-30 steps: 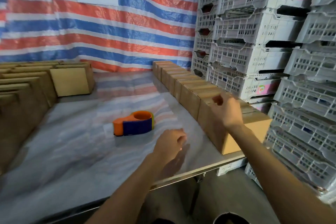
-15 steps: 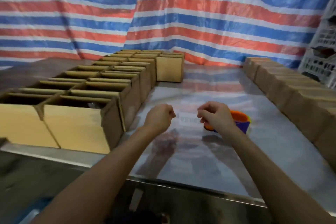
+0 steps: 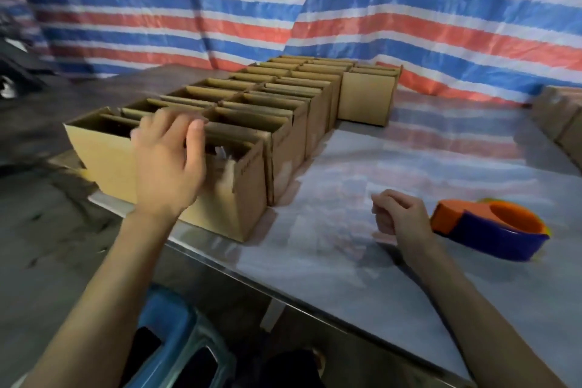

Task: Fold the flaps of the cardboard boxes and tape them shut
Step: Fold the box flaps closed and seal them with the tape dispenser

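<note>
Fingers (image 3: pixel 160 124) spread, my left hand (image 3: pixel 163 167) over the near box (image 3: pixel 220 214); right hand (image 3: pixel 400 214) curled empty by the dispenser (image 3: pixel 491 230); rows (image 3: pixel 283 98) all unfolded, untaped.

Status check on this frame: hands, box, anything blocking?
Left hand open over nearest box, flaps unfolded. Right hand curled, empty, beside tape dispenser. Nothing in the way.

open boxes (image 3: pixel 239 123) left on table (image 3: pixel 362 261), tape dispenser (image 3: pixel 491 230) right

No legible text; faint print on nearest cardboard box (image 3: pixel 248 198) side, too blurred to read.
</note>
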